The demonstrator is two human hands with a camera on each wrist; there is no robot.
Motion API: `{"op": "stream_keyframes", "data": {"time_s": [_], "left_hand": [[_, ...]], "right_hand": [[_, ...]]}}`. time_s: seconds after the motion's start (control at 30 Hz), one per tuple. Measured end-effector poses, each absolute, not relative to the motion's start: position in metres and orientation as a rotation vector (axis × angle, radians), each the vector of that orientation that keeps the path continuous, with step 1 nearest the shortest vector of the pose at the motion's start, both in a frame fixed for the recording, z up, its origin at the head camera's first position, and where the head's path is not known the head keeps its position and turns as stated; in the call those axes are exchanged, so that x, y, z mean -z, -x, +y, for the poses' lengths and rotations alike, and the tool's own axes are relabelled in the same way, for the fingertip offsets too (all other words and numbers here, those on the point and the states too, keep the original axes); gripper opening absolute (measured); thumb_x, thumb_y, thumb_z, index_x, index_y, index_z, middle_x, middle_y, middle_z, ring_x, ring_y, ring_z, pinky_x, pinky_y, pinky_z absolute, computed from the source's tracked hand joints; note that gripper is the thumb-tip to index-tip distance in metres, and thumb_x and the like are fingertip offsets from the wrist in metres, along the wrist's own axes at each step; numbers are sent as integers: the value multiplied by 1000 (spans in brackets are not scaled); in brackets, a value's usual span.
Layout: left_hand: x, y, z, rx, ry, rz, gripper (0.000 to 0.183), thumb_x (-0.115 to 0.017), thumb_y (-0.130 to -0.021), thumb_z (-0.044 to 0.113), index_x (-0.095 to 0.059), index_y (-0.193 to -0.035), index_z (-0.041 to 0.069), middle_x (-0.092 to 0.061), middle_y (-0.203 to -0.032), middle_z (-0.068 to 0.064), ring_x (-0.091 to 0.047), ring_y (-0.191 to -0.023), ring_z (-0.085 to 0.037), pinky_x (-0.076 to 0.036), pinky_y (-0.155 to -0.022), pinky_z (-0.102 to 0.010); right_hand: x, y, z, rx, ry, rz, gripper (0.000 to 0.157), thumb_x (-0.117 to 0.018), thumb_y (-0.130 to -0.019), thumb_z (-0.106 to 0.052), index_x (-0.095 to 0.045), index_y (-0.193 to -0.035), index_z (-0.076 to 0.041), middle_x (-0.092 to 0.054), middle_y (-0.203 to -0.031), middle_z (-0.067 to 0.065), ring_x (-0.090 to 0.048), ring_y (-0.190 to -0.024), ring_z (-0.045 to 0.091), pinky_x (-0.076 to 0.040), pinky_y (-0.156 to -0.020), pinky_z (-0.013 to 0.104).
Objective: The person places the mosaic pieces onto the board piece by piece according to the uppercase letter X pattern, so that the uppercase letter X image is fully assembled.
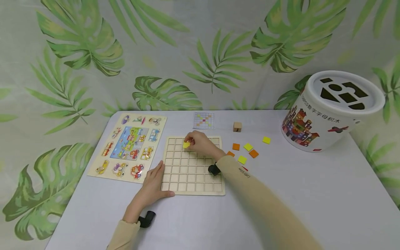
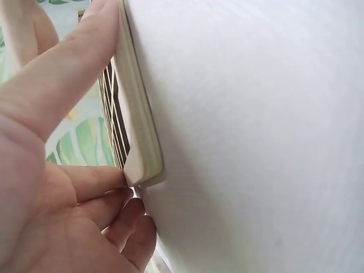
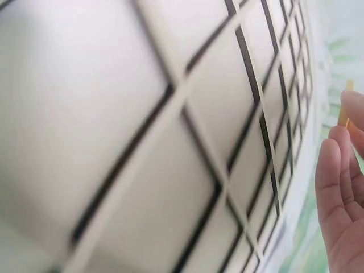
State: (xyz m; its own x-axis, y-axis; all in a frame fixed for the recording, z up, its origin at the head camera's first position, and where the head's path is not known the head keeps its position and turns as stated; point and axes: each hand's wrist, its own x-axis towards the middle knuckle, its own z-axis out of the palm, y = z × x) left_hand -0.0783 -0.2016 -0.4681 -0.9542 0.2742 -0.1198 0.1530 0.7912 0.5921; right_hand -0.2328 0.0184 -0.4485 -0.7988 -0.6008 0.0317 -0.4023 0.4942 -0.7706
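Observation:
A pale wooden grid board (image 1: pixel 183 177) lies flat on the table, its squares marked off by raised strips. Over its upper part, my right hand (image 1: pixel 201 143) pinches a yellow square tile (image 1: pixel 186 144) between thumb and fingers. The right wrist view shows that tile (image 3: pixel 343 105) edge-on, with the board's grid (image 3: pixel 187 125) beside the hand. My left hand (image 1: pixel 153 185) rests against the board's near left corner, thumb along the front edge and fingers along the left side. Up close in the left wrist view, the thumb and fingertips touch the board's rim (image 2: pixel 139 131).
Several loose yellow tiles (image 1: pixel 242 159) and orange tiles (image 1: pixel 253 153) lie right of the board. A pattern card (image 1: pixel 204 121) and a small wooden block (image 1: pixel 237 126) are behind it. A picture puzzle (image 1: pixel 126 147) stands left; a white bucket (image 1: pixel 325 118) with a shape-hole lid stands at the right.

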Motion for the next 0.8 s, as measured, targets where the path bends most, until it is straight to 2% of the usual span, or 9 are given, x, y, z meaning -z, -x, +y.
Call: {"op": "stream_keyframes", "data": {"time_s": [0.23,0.47,0.63,0.8], "left_hand": [[471,79,-202,-883,-341,2792,108,-82,-73,35,-19,-147,-12,-10,-156,-23,-22,-131,-44,-27,-103,-55],[473,79,-203,-852,-339,2810,108,-83,-73,35,-19,-146,-12,-10,-156,-24,-24,-129,-43,-29,-101,-53],[472,79,-203,-858,-340,2797,108,-81,-74,36,-18,-147,-12,-9,-156,-23,-24,-129,-43,-29,-101,-54],[470,79,-202,-856,-329,2803,108,-83,-73,34,-19,-147,-12,-10,-156,-23,-25,-129,-42,-29,-102,-53]], "right_hand": [[458,239,-18,1018,808,2555,19,-69,-82,3,-66,-100,-1,-57,-91,7,-50,-83,18,-43,-74,26],[453,238,-32,931,784,2568,19,-68,-83,3,-64,-102,-1,-54,-93,7,-46,-83,19,-42,-74,29],[452,237,-19,1021,742,2545,18,-68,-83,2,-65,-101,-2,-55,-93,6,-49,-86,19,-42,-75,27],[442,232,21,1205,699,2491,16,-65,-86,-1,-65,-102,1,-60,-93,7,-54,-86,20,-45,-76,29]]}}
